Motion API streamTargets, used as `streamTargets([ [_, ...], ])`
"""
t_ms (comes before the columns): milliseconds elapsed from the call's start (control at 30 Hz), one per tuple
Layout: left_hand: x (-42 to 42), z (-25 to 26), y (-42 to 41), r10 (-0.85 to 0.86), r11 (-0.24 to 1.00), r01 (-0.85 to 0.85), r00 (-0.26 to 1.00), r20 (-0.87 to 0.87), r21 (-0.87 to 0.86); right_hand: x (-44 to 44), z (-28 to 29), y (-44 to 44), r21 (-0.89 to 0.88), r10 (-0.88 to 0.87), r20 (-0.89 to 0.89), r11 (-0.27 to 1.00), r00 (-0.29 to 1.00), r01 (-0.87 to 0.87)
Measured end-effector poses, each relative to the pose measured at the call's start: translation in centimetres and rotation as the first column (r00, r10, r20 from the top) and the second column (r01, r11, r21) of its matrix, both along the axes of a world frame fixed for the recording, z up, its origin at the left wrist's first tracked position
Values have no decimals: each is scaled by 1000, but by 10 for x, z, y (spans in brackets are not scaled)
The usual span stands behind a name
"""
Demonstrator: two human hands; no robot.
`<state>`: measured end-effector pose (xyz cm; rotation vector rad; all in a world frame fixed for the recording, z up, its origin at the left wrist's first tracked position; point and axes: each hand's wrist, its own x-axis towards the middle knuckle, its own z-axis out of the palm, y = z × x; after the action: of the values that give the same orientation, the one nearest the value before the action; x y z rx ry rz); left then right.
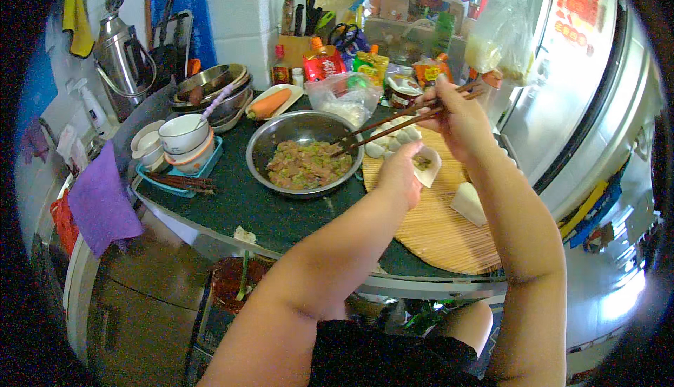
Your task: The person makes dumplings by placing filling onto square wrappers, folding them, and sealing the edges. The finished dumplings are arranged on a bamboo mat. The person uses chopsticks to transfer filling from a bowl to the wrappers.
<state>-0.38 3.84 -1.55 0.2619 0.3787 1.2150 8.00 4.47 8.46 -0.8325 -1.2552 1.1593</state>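
Observation:
My left hand (404, 172) holds a pale dough wrapper (430, 170) with a small lump of minced filling (421, 162) on it. In my right hand (455, 115) is a pair of brown chopsticks (387, 130). Their tips reach over the right rim of a steel bowl (254, 168), near the greenish-brown minced filling (305, 164) inside. Behind my left hand, several folded white dumplings (376, 149) lie at the back of a round slatted mat (421, 234). A stack of white wrappers (469, 205) sits on the mat beside my right forearm.
Left on the dark counter (237, 218) are a blue basket (218, 150) with bowls (181, 134) and chopsticks, and stacked metal basins (231, 102). Behind the steel bowl stand a carrot (271, 103) on a dish, a plastic bag (342, 100) and seasoning pouches (322, 63). Filled plastic bags (500, 39) hang at right.

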Motion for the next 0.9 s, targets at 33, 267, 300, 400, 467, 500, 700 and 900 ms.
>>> streamTargets([
  [33, 1, -1, 0, -2, 1000, 3, 1000, 13, -21, -16, 0, 0, -2, -3, 58, 1000, 998, 3],
  [267, 22, -52, 32, -19, 1000, 19, 999, 34, -20, -102, -7, -7, 90, 191, 296, 970, 936, -226],
  [300, 24, -54, 32, -14, 1000, 15, 1000, 28, -23, -102, -15, 0, 91, 209, 308, 965, 928, -247],
  [400, 13, -28, 8, 33, 999, -33, 999, 14, -15, -101, -15, 11, 126, 127, 300, 977, 945, -171],
  [467, 8, -8, -7, 57, 998, -57, 998, 11, -3, -93, -7, 14, 135, 10, 230, 990, 973, -42],
  [500, 6, -4, -9, 72, 997, -73, 997, 12, 4, -85, -4, 21, 155, 42, 246, 985, 968, -82],
  [700, 2, 13, -16, 82, 994, -88, 993, -84, -71, -64, -21, 41, -71, -27, 146, 997, 989, 37],
  [900, 3, -2, -5, 17, 999, -19, 996, -87, -25, -58, -35, 53, -119, 6, 112, 993, 994, 7],
])
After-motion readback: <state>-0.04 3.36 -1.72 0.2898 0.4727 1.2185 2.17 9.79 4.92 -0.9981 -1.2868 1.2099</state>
